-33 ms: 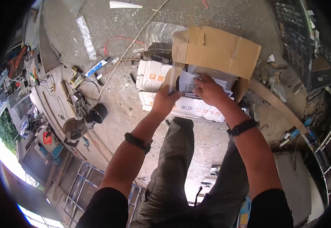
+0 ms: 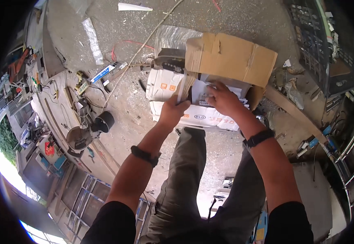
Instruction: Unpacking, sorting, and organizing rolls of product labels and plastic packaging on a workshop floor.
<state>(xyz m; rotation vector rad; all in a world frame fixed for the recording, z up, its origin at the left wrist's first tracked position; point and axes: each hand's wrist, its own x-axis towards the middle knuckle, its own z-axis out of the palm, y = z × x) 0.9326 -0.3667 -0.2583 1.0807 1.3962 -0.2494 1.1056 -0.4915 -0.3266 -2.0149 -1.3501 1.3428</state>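
Note:
An opened cardboard box (image 2: 232, 57) lies on the floor in front of my legs, its brown flap folded up on the far side. The side facing me is white with orange marks. My left hand (image 2: 175, 110) is closed around the upright flap edge at the box's left end. Inside the box are white printed sheets (image 2: 199, 90). Over these sheets is my right hand (image 2: 225, 99), thumb and fingers apart, with the fingertips at the paper. The deeper contents are hidden by the papers and my hand.
Left of the box sits another white carton (image 2: 162, 85), with a dark object (image 2: 172, 63) behind it. A black bucket (image 2: 104, 121), a yellow drill (image 2: 79, 77) and cords lie further left. To the right runs a wooden plank (image 2: 293, 107).
The raised brown flap sits slightly lower. Both hands have shifted very slightly, keeping their places at the flap edge and over the papers.

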